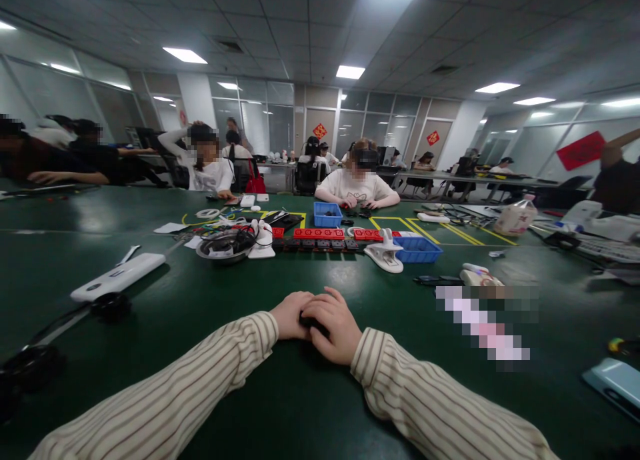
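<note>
Both my hands meet on the green table (300, 393) in front of me, sleeves striped beige. My right hand (334, 325) lies curled over a small black object (311, 323), of which only a sliver shows. My left hand (291, 313) is closed against the same object from the left, partly under the right hand's fingers. What the object is cannot be made out.
Beyond my hands stand a row of red and black blocks (320, 239), two blue bins (419, 249), white clamp-like tools (386, 255), a metal bowl (224, 247) and a white bar-shaped device (118, 276). Other people sit across and at the left. A phone (615, 383) lies right.
</note>
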Motion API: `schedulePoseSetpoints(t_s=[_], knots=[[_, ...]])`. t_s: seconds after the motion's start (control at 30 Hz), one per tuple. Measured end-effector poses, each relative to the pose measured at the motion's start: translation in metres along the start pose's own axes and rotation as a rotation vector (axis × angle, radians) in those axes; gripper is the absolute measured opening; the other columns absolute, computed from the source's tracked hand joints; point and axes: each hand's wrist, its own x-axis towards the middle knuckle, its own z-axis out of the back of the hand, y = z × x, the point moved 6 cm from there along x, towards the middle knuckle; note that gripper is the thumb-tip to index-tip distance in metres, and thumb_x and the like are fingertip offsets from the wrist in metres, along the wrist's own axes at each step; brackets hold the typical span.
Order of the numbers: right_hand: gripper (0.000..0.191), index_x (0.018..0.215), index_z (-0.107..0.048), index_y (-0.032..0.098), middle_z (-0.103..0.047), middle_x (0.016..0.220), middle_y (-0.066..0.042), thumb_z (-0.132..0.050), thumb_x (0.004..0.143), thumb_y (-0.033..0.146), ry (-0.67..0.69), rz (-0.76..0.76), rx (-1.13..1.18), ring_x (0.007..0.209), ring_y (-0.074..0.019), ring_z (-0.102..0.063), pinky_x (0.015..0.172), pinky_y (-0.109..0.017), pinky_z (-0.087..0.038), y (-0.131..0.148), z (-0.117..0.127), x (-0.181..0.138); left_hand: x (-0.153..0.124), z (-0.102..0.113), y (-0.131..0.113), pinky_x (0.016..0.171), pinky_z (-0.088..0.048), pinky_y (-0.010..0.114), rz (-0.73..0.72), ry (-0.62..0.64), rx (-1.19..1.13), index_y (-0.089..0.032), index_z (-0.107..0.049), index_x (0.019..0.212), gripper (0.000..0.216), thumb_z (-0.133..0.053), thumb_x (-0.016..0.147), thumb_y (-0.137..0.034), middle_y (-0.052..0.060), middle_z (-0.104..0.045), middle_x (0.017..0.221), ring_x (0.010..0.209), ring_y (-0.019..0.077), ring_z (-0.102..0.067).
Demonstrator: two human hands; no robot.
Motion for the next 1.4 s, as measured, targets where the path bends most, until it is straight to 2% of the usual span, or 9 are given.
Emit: schedulePoseSetpoints(t_s=[0.13,0.27,0.4,0.5,0.6,0.8,1.07,1.2,1.4], knots=[[0.031,0.101,-0.050,0.018,-0.057,0.102,-0.007,-0.048,0.074,0.032,-0.048,-0.102,-0.039,0.097,-0.0215,-0.048,0.098,-0.044,-0.023,-0.007,0.003,0.000,-0.003,0.004,-0.007,0.098,-0.028,0.046,0.055,-0.039,0.047,-0.018,-0.050,0.106,0.060,-0.071,0.054,-0.039,0.007,-0.054,0.107,0.101,0.0266,-0.049],[0.034,0.099,-0.050,0.016,-0.054,0.098,-0.009,-0.047,0.077,0.041,-0.105,-0.219,-0.071,0.093,-0.0226,-0.047,0.089,-0.042,-0.030,-0.019,0.003,-0.002,-0.005,0.012,-0.019,0.103,-0.013,0.053,0.110,-0.108,0.154,-0.016,-0.048,0.101,0.062,-0.070,0.053,-0.048,0.007,-0.055,0.099,0.097,0.0263,-0.051],[0.029,0.089,-0.051,0.016,-0.054,0.089,-0.007,-0.049,0.077,0.042,-0.097,-0.274,-0.121,0.085,-0.0217,-0.046,0.080,-0.039,-0.034,-0.023,0.001,-0.003,-0.004,0.013,-0.024,0.101,-0.019,0.050,0.110,-0.103,0.202,-0.016,-0.050,0.092,0.051,-0.068,0.055,-0.047,0.004,-0.056,0.086,0.087,0.0242,-0.054],[0.020,0.083,-0.052,0.017,-0.053,0.083,-0.006,-0.051,0.077,0.037,-0.067,-0.291,-0.162,0.082,-0.0206,-0.046,0.077,-0.037,-0.035,-0.023,-0.002,-0.003,-0.002,0.010,-0.022,0.088,-0.036,0.044,0.097,-0.061,0.199,-0.016,-0.052,0.083,0.041,-0.067,0.056,-0.044,0.003,-0.056,0.080,0.081,0.0237,-0.054],[0.012,0.081,-0.052,0.017,-0.054,0.082,-0.005,-0.050,0.075,0.027,-0.062,-0.261,-0.128,0.081,-0.0197,-0.047,0.076,-0.036,-0.035,-0.020,-0.002,-0.002,0.000,0.009,-0.019,0.074,-0.042,0.035,0.076,-0.040,0.123,-0.016,-0.053,0.078,0.034,-0.068,0.056,-0.037,0.003,-0.056,0.078,0.076,0.0224,-0.054],[0.017,0.074,-0.051,0.019,-0.057,0.080,-0.004,-0.040,0.064,0.011,-0.066,-0.027,0.037,0.079,-0.0168,-0.051,0.079,-0.036,-0.037,-0.005,0.000,0.000,0.000,0.005,-0.009,0.069,-0.044,0.025,0.077,0.062,-0.149,-0.015,-0.056,0.074,0.022,-0.068,0.057,-0.021,-0.002,-0.055,0.077,0.074,0.0166,-0.055],[0.017,0.070,-0.050,0.022,-0.060,0.070,0.000,-0.037,0.064,0.012,0.001,0.060,0.052,0.082,-0.0148,-0.055,0.097,-0.040,-0.027,0.005,-0.001,-0.001,0.001,0.005,-0.008,0.077,-0.045,0.030,0.053,0.117,-0.260,-0.015,-0.060,0.090,0.033,-0.068,0.058,-0.019,0.000,-0.061,0.086,0.083,0.0193,-0.057],[0.021,0.090,-0.051,0.019,-0.059,0.091,-0.005,-0.045,0.070,0.024,-0.075,-0.046,-0.005,0.091,-0.0194,-0.051,0.096,-0.043,-0.025,0.001,0.006,-0.001,-0.002,0.010,-0.019,0.087,-0.040,0.036,-0.018,0.061,-0.217,-0.018,-0.050,0.111,0.058,-0.070,0.057,-0.029,0.004,-0.057,0.106,0.095,0.0233,-0.053],[0.031,0.086,-0.049,0.018,-0.053,0.085,-0.006,-0.055,0.072,0.045,-0.098,-0.369,-0.177,0.081,-0.0209,-0.047,0.076,-0.037,-0.036,-0.027,0.001,-0.005,-0.007,0.015,-0.023,0.080,-0.037,0.043,0.204,-0.078,0.211,-0.015,-0.053,0.095,0.067,-0.071,0.046,-0.058,0.006,-0.057,0.087,0.083,0.0267,-0.053]])
